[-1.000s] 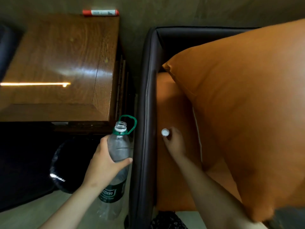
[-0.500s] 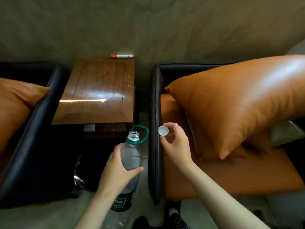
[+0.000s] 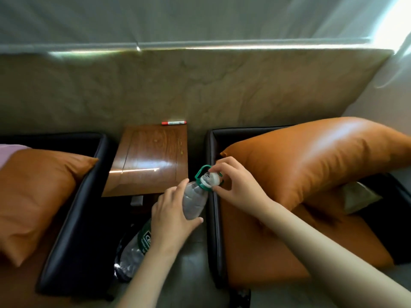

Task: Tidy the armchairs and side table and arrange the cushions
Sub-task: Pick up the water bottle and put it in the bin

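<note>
Your left hand (image 3: 171,221) is wrapped round the belly of the clear soft plastic water bottle with green label and green neck ring (image 3: 193,201), tilting its mouth toward 1 o'clock so the other hand can reach it. Your right hand (image 3: 235,185) pinches the small white screw cap (image 3: 212,177) right on that mouth; I read this as capping it so it can't spill when moved. Bottle hangs over the floor in the gap between the black-framed left armchair (image 3: 73,230) and right armchair (image 3: 214,241), at 5 o'clock from the glossy brown wooden side table (image 3: 151,161). A red-and-white marker pen (image 3: 174,122) lies at the table's 12 o'clock edge by the wall, likely next to clear. The big orange leather cushion (image 3: 311,158) is slumped across the right armchair at 3 o'clock, something pale under it, can't tell what. The second orange cushion (image 3: 37,196) sits skewed in the left armchair at 9 o'clock. Cushions not yet arranged. Squeeze lightly, soft wall
</note>
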Demonstrator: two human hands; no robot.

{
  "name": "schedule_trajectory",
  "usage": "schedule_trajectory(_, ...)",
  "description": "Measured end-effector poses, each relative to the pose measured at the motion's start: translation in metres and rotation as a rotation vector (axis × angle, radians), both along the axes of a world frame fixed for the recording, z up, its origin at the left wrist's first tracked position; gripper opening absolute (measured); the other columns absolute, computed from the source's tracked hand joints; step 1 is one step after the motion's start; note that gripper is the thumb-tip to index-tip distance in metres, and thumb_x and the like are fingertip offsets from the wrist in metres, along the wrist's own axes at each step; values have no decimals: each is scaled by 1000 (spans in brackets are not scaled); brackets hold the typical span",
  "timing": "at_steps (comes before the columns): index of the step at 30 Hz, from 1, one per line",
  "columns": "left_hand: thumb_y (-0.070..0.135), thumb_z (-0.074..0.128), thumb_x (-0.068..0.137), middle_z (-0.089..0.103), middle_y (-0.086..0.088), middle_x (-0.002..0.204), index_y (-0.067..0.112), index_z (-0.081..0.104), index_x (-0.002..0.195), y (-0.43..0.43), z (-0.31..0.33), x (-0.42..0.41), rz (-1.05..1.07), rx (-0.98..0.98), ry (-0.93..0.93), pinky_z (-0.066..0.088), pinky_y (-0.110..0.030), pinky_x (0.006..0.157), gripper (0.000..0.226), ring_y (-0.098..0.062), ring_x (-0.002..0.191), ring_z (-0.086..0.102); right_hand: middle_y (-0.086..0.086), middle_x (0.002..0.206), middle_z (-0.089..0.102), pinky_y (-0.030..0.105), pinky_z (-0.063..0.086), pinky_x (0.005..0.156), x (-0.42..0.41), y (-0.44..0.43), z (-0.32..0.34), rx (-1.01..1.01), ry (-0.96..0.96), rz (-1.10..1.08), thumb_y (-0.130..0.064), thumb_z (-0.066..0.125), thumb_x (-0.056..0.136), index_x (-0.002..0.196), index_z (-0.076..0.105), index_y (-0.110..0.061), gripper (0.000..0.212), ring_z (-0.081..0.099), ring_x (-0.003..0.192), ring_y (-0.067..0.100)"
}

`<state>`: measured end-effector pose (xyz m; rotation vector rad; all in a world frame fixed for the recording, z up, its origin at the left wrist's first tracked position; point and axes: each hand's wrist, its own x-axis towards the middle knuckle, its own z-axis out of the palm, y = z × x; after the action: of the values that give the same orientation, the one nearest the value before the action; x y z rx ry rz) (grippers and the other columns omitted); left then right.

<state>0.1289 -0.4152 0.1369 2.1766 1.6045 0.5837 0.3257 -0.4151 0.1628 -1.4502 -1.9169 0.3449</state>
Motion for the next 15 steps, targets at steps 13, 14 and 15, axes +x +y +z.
schedule_trajectory(13,39,84,59,47,9,131,35,31,145,-1,46,-9,-135,154,58,33,-31,101,101,-16,123,44,-7,110,59,19,51,84,18,-6,80,-142,-137,192,-17,76,80,114,66,-21,35,60,96,5)
schedule_trajectory(14,38,84,60,46,9,131,36,31,145,-1,48,-10,-147,153,58,32,-30,101,101,-15,124,43,-7,110,59,20,51,84,17,-7,83,-158,-145,201,-17,76,80,114,66,-22,36,60,96,6)
schedule_trajectory(15,38,84,61,46,10,132,36,29,146,-2,49,-11,-160,149,62,31,-29,101,101,-15,125,42,-8,109,59,19,51,84,16,-8,84,-170,-152,206,-18,76,80,114,66,-23,36,60,96,6)
